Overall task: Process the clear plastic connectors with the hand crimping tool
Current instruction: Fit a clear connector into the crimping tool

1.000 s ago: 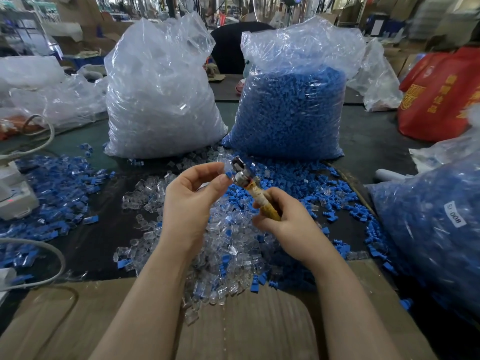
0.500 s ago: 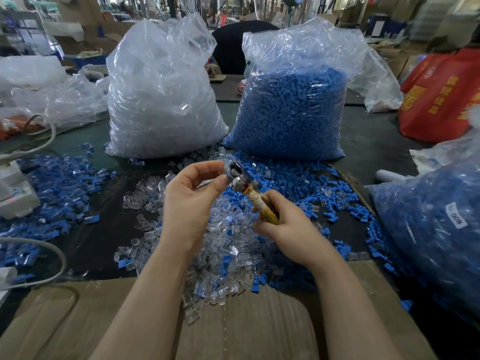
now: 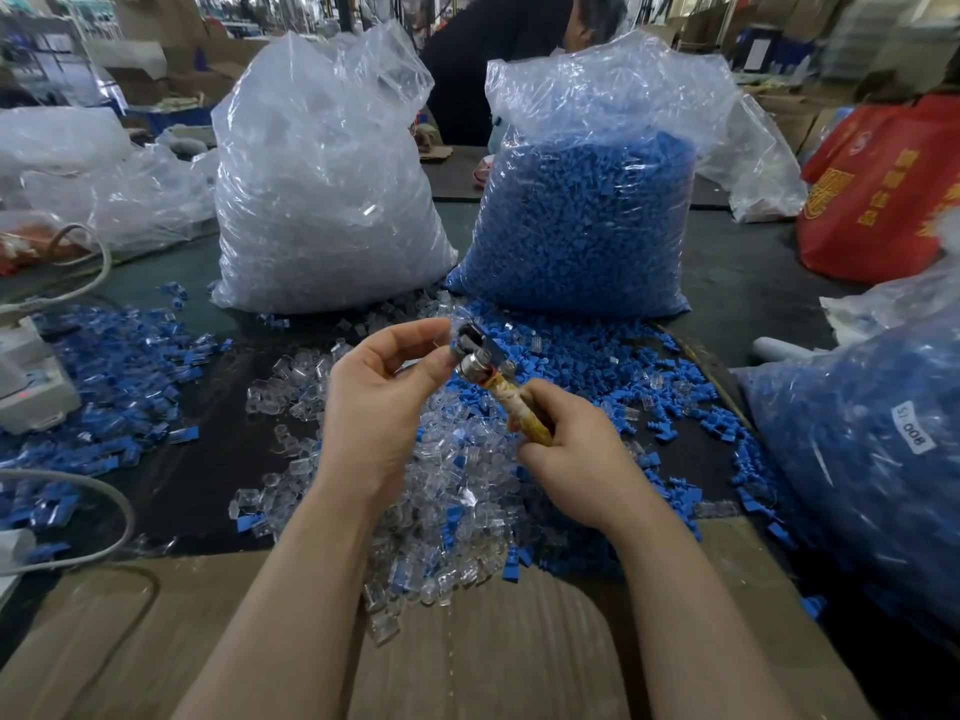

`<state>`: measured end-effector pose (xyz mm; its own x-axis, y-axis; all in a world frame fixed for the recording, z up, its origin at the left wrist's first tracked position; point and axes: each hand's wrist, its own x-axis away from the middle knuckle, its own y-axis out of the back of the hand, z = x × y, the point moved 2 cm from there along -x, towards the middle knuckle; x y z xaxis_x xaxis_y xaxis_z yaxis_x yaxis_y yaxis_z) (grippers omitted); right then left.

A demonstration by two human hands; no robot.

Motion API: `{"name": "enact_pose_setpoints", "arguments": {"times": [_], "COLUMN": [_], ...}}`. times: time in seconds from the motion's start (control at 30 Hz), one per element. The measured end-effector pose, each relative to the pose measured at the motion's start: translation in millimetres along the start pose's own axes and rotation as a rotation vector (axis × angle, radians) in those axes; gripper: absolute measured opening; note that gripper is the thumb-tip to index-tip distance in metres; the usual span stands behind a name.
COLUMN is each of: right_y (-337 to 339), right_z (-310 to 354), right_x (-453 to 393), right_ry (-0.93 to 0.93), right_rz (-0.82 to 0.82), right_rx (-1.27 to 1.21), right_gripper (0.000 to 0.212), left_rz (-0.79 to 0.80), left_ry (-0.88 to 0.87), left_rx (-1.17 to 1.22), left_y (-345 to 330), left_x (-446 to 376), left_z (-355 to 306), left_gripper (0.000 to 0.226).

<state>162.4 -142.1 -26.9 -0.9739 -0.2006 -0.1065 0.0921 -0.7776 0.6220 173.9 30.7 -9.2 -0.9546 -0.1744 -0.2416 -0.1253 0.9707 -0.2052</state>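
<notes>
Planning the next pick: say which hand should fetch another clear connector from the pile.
Left, probably. The left hand only pinches at the tool's metal head; the right hand grips the tool's yellow handle.

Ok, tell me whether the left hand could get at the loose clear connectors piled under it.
Probably yes. The left hand hovers right above the pile of clear connectors, with nothing between them. But its fingertips are up at the crimping tool head, so it would have to leave that first.

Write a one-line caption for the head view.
Right hand grips crimping tool; left hand pinches at its head above clear connectors.
</notes>
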Motion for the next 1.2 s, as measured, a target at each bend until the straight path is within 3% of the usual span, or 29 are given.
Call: {"name": "enact_pose_setpoints", "arguments": {"times": [0.17, 0.27, 0.4, 0.5, 0.73, 0.87, 1.07, 1.2], "right_y": [-1, 0, 8, 14, 18, 19, 24, 17], "right_z": [0, -3, -9, -13, -22, -24, -32, -30], "right_x": [-1, -1, -1, -2, 0, 0, -3, -7], "right_ry": [0.010, 0.007, -0.022, -0.025, -0.181, -0.296, -0.421, -0.386], "right_rz": [-0.024, -0.063, -0.180, -0.286, -0.434, -0.504, -0.432, -0.389], "right_rx": [0.090, 0.099, 0.121, 0.247, 0.387, 0.377, 0.378, 0.394], "right_gripper": [0.019, 0.022, 0.021, 0.017, 0.008, 0.009, 0.017, 0.016], "left_rz": [0.006, -0.018, -0.236, -0.429, -0.775, -0.779, -0.762, -0.614], "left_ry": [0.049, 0.132, 0.277, 0.359, 0.313, 0.288, 0.274, 0.378], "left_rx": [0.005, 0.151, 0.382, 0.658, 0.988, 0.937, 0.919, 0.644], "left_y": [2, 8, 37, 69, 112, 126, 134, 107], "left_x": [-2, -4, -16, -19, -13, -14, -16, -18], "left_z": [5, 3, 2, 1, -1, 9, 17, 4], "left_gripper": [0.025, 0.026, 0.012, 0.016, 0.021, 0.021, 0.022, 0.016]}}
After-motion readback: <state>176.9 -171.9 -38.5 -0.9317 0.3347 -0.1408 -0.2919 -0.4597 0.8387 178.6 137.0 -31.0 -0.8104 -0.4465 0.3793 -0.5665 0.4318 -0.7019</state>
